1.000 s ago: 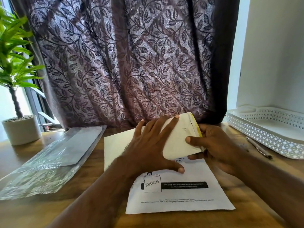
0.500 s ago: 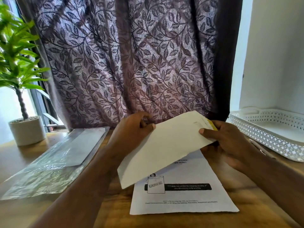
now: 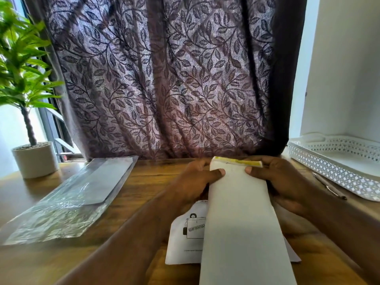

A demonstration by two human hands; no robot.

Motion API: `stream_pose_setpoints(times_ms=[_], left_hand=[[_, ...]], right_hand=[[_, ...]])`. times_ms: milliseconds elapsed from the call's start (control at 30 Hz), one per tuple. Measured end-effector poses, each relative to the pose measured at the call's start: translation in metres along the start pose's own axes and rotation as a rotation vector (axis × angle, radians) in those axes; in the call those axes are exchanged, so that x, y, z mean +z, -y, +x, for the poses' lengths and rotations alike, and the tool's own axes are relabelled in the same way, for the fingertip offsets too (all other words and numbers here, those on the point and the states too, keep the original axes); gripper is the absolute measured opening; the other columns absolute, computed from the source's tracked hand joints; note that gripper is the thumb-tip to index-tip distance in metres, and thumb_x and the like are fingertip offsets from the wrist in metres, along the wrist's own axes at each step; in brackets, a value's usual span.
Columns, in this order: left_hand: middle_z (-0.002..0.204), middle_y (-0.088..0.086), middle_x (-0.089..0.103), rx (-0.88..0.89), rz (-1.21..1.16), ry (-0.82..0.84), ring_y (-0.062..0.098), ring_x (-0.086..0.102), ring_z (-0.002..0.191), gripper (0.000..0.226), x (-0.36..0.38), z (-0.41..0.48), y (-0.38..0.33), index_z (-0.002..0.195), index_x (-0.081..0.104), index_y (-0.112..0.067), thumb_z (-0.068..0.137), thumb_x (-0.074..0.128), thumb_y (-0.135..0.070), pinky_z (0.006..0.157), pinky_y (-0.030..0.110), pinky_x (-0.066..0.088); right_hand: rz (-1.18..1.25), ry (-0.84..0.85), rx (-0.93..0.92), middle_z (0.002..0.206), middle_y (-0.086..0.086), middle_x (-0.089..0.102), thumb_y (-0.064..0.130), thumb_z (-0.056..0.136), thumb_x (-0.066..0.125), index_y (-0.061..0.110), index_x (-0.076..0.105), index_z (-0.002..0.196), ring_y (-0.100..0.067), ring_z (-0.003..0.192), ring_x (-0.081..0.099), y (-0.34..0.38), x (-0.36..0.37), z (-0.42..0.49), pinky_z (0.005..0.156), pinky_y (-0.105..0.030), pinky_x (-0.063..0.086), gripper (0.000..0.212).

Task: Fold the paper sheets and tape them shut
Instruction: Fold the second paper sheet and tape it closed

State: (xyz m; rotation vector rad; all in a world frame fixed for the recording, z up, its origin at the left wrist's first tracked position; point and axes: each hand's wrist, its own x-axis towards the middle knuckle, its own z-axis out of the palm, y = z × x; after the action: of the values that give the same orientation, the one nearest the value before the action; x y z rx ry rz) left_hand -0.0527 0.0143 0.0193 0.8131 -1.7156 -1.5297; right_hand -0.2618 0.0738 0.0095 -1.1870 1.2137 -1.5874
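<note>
The left hand [image 3: 197, 182] and right hand [image 3: 283, 182] pinch the far end of a long envelope [image 3: 240, 223] held between them, thumbs on top. Its long axis runs from the person outward, with the yellow strip [image 3: 236, 161] at the far end. A printed sheet [image 3: 185, 239] lies below the hands.

Plant pot [image 3: 35, 159] far left, plastic sleeve [image 3: 67, 202] left of printed sheet [image 3: 185, 239], tray [image 3: 337, 173] right, curtain [image 3: 164, 79] behind.
</note>
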Motion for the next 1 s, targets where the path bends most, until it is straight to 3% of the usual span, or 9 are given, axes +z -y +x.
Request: stream_pose_setpoints(times_ms=[67, 133, 233, 333, 500, 667, 767, 900, 1000], left_hand=[[0.115, 0.009, 0.072, 0.018, 0.002, -0.088, 0.032, 0.071, 0.104, 0.032, -0.001, 0.004, 0.004, 0.121, 0.062, -0.021, 0.092, 0.07, -0.01, 0.088, 0.05, 0.059], [0.108, 0.011, 0.073, 0.06, 0.048, -0.124, 0.03, 0.071, 0.096, 0.025, -0.005, 0.007, 0.008, 0.112, 0.067, -0.017, 0.09, 0.07, -0.004, 0.088, 0.051, 0.058], [0.087, 0.012, 0.07, 0.125, 0.097, -0.127, 0.025, 0.062, 0.078, 0.015, -0.01, 0.006, 0.011, 0.09, 0.074, -0.017, 0.087, 0.073, -0.003, 0.08, 0.051, 0.056], [0.083, 0.013, 0.058, 0.168, 0.147, -0.155, 0.024, 0.049, 0.076, 0.018, -0.011, 0.009, 0.013, 0.08, 0.078, -0.026, 0.084, 0.077, -0.008, 0.073, 0.042, 0.043], [0.085, 0.014, 0.059, 0.172, 0.094, -0.091, 0.025, 0.051, 0.079, 0.007, -0.011, 0.006, 0.014, 0.082, 0.078, -0.021, 0.083, 0.08, -0.015, 0.076, 0.041, 0.046], [0.084, 0.016, 0.073, 0.148, 0.111, -0.147, 0.017, 0.06, 0.074, 0.025, -0.007, 0.003, 0.01, 0.086, 0.077, -0.004, 0.083, 0.08, -0.029, 0.071, 0.035, 0.052], [0.073, -0.002, 0.071, 0.141, 0.177, -0.187, 0.014, 0.06, 0.068, 0.017, -0.009, 0.005, 0.011, 0.089, 0.075, -0.011, 0.078, 0.085, -0.021, 0.068, 0.034, 0.054], [0.101, 0.01, 0.075, 0.068, 0.15, -0.182, 0.03, 0.072, 0.096, 0.027, -0.01, 0.006, 0.01, 0.099, 0.072, -0.017, 0.077, 0.085, -0.009, 0.086, 0.048, 0.06], [0.101, 0.01, 0.076, 0.061, 0.133, -0.147, 0.028, 0.073, 0.096, 0.029, -0.008, 0.004, 0.009, 0.102, 0.072, -0.014, 0.077, 0.083, -0.004, 0.086, 0.047, 0.061]], right_hand=[[-0.02, 0.052, 0.009, 0.111, -0.019, 0.074, 0.006, 0.082, 0.073, 0.006, 0.074, 0.113, -0.037, 0.102, 0.072, -0.005, 0.005, -0.002, 0.091, -0.049, 0.057, 0.031], [-0.016, 0.096, 0.016, 0.114, -0.02, 0.073, 0.005, 0.081, 0.072, 0.005, 0.074, 0.114, -0.041, 0.108, 0.069, -0.007, 0.008, -0.004, 0.098, -0.053, 0.054, 0.033], [-0.005, 0.138, 0.02, 0.113, -0.024, 0.072, 0.005, 0.078, 0.071, 0.003, 0.076, 0.107, -0.04, 0.106, 0.069, -0.008, 0.008, -0.004, 0.093, -0.049, 0.056, 0.03], [0.021, 0.168, 0.037, 0.114, -0.027, 0.071, 0.005, 0.084, 0.067, 0.0, 0.075, 0.107, -0.037, 0.099, 0.069, -0.004, 0.007, -0.005, 0.082, -0.039, 0.062, 0.025], [0.02, 0.12, 0.029, 0.081, -0.019, 0.074, 0.02, 0.088, 0.066, -0.005, 0.077, 0.089, -0.022, 0.063, 0.069, -0.001, 0.01, -0.01, 0.051, -0.027, 0.056, 0.027], [-0.168, 0.123, -0.042, 0.093, -0.02, 0.076, 0.009, 0.08, 0.077, 0.002, 0.079, 0.089, -0.021, 0.074, 0.072, -0.002, 0.009, -0.009, 0.059, -0.026, 0.057, 0.011], [-0.293, 0.123, -0.104, 0.091, -0.009, 0.078, 0.004, 0.081, 0.078, 0.01, 0.081, 0.087, -0.017, 0.076, 0.072, -0.001, 0.011, -0.01, 0.06, -0.023, 0.056, 0.01], [-0.338, 0.09, -0.145, 0.091, -0.008, 0.078, 0.003, 0.08, 0.08, 0.015, 0.078, 0.096, -0.022, 0.082, 0.074, -0.001, 0.013, -0.011, 0.064, -0.029, 0.059, 0.021], [-0.348, 0.093, -0.114, 0.09, -0.011, 0.077, 0.006, 0.082, 0.078, 0.017, 0.078, 0.098, -0.026, 0.083, 0.075, -0.001, 0.013, -0.011, 0.069, -0.035, 0.061, 0.019]])
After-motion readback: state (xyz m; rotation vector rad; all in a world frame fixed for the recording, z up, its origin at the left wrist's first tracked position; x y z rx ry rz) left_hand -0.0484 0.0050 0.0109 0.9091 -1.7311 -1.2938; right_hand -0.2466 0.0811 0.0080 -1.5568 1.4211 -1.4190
